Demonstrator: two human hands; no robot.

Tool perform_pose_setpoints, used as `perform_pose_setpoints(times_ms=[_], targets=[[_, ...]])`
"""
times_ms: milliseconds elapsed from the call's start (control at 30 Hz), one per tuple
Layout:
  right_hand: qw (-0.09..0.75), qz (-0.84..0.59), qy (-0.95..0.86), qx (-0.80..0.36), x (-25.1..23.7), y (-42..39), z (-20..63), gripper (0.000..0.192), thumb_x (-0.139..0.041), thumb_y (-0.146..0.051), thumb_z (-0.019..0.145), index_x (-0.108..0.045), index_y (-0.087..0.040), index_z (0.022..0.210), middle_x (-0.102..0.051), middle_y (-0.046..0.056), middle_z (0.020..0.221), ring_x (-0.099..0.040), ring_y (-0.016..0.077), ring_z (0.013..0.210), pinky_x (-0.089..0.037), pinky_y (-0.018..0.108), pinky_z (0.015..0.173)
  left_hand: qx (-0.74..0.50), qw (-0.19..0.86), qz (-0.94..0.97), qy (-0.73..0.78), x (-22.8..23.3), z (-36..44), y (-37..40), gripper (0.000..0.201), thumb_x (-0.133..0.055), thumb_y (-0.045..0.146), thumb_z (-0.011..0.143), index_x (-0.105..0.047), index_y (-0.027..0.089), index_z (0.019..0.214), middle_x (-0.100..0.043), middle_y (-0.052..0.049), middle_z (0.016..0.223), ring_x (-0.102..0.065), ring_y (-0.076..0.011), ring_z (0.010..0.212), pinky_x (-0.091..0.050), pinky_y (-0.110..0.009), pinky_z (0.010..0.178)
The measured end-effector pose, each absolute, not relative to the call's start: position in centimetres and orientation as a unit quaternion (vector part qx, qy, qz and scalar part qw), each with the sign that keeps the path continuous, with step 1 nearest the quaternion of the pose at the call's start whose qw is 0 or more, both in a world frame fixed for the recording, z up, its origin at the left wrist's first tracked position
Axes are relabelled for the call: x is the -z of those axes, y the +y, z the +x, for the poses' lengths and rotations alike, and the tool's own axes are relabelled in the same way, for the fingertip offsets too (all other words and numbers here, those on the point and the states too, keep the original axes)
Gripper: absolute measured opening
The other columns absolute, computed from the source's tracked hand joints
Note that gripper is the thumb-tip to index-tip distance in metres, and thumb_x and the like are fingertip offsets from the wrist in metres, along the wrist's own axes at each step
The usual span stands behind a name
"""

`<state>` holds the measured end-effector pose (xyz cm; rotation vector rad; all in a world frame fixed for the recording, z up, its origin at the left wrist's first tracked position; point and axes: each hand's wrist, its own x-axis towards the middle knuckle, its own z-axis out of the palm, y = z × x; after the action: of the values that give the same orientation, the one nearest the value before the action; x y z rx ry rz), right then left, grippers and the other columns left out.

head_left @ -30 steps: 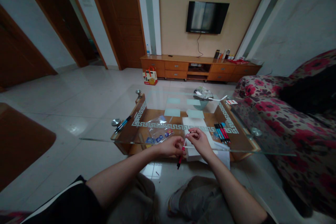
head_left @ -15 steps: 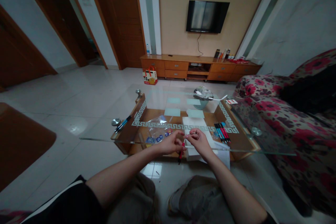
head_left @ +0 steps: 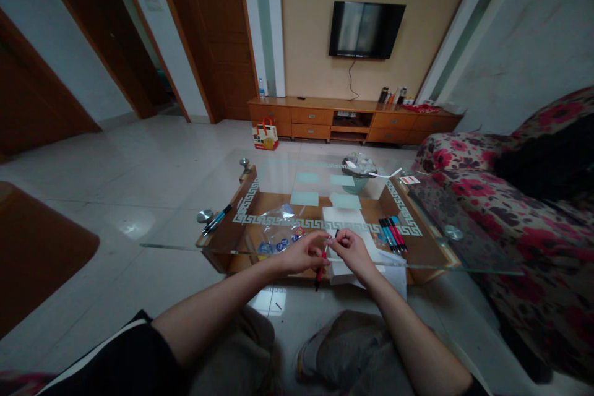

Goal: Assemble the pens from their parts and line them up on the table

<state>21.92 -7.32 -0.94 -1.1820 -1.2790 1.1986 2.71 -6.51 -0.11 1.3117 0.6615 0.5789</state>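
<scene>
Over the near edge of the glass table (head_left: 185,246), my left hand (head_left: 301,252) is closed around a red pen (head_left: 320,272), which points down with a dark lower end. Its pale upper part shows between the two hands. My right hand (head_left: 352,250) pinches at the pen's top end, and a small dark piece (head_left: 336,233) sticks up by its fingertips; its kind is too small to make out. To the left of the hands lies a clear plastic bag (head_left: 278,219) with blue labels. Blue, red and black pens (head_left: 393,235) lie in a row to the right.
More pens (head_left: 216,220) lie at the table's left side. White paper (head_left: 394,276) and a white box (head_left: 343,216) are near my right hand. Beyond stand a waste basket (head_left: 357,180), a paper bag (head_left: 265,136) and a TV cabinet (head_left: 310,116); a flowered sofa (head_left: 468,182) is at right.
The fingers of my right hand have shifted slightly at the pen's top, and the small dark piece now stands up beside them. My left hand stays in place with the red pen.
</scene>
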Motion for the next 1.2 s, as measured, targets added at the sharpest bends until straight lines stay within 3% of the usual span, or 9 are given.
perform_pose_setpoints(times_ms=[267, 367, 567, 733, 867, 1000, 1200], targets=[[0.477, -0.493, -0.538, -0.49, 0.9, -7.5, 21.9, 0.045, -0.077, -0.056, 0.067, -0.05, -0.019, 0.072, -0.059, -0.001, 0.062, -0.052, 0.0121, 0.054, -0.034, 0.022, 0.049, -0.261, 0.711, 0.577, 0.306, -0.1, 2.7, -6.6, 0.075, -0.083, 0.033, 0.069, -0.042, 0.018, 0.13, -0.064, 0.002, 0.066, -0.066, -0.0167, 0.062, -0.049, -0.026, 0.061], [0.486, -0.507, -0.528, -0.477, 1.0, -7.1, 22.6, 0.042, -0.074, -0.054, 0.07, -0.055, -0.019, 0.081, -0.063, 0.0, 0.067, -0.053, 0.013, 0.056, -0.037, 0.023, 0.05, -0.265, 0.706, 0.576, 0.314, -0.4, 2.8, -6.6, 0.074, -0.083, 0.032, 0.068, -0.042, 0.019, 0.129, -0.062, 0.003, 0.064, -0.066, -0.0166, 0.063, -0.048, -0.026, 0.061], [0.562, -0.571, -0.501, -0.327, 1.3, -5.3, 26.2, 0.036, -0.069, -0.047, 0.075, -0.058, -0.018, 0.093, -0.064, 0.004, 0.078, -0.059, 0.0183, 0.071, -0.046, 0.029, 0.064, -0.266, 0.712, 0.564, 0.324, -0.5, 2.7, -6.7, 0.073, -0.084, 0.032, 0.067, -0.041, 0.021, 0.125, -0.063, 0.003, 0.067, -0.067, -0.017, 0.064, -0.048, -0.025, 0.061], [0.48, -0.622, -0.581, -0.212, 0.9, -5.4, 27.4, 0.023, -0.057, -0.036, 0.083, -0.06, -0.018, 0.097, -0.065, 0.006, 0.082, -0.059, 0.0192, 0.069, -0.045, 0.031, 0.066, -0.26, 0.713, 0.565, 0.325, -0.9, 2.7, -6.8, 0.071, -0.083, 0.031, 0.068, -0.04, 0.02, 0.123, -0.063, 0.002, 0.068, -0.068, -0.0182, 0.065, -0.049, -0.026, 0.061], [0.401, -0.626, -0.658, -0.12, 0.5, -6.2, 27.1, 0.024, -0.049, -0.028, 0.086, -0.06, -0.018, 0.105, -0.066, 0.008, 0.09, -0.058, 0.0194, 0.069, -0.044, 0.033, 0.07, -0.26, 0.711, 0.566, 0.326, -1.1, 2.7, -6.9, 0.068, -0.083, 0.031, 0.069, -0.04, 0.02, 0.121, -0.064, 0.002, 0.069, -0.068, -0.0176, 0.065, -0.049, -0.026, 0.061], [0.362, -0.612, -0.698, -0.082, 0.8, -6.4, 26.9, 0.025, -0.05, -0.024, 0.084, -0.06, -0.017, 0.106, -0.064, 0.008, 0.091, -0.059, 0.0226, 0.082, -0.045, 0.034, 0.078, -0.26, 0.713, 0.563, 0.328, -1.1, 2.7, -7.0, 0.068, -0.083, 0.032, 0.069, -0.039, 0.021, 0.12, -0.064, 0.002, 0.071, -0.069, -0.0183, 0.067, -0.05, -0.027, 0.062], [0.324, -0.613, -0.717, -0.069, 1.5, -6.3, 27.1, 0.027, -0.051, -0.022, 0.084, -0.062, -0.02, 0.108, -0.06, 0.008, 0.095, -0.059, 0.0226, 0.087, -0.046, 0.035, 0.084, -0.26, 0.72, 0.555, 0.325, -1.0, 2.7, -7.0, 0.066, -0.083, 0.031, 0.068, -0.039, 0.022, 0.117, -0.063, 0.003, 0.07, -0.069, -0.0187, 0.068, -0.05, -0.027, 0.062]])
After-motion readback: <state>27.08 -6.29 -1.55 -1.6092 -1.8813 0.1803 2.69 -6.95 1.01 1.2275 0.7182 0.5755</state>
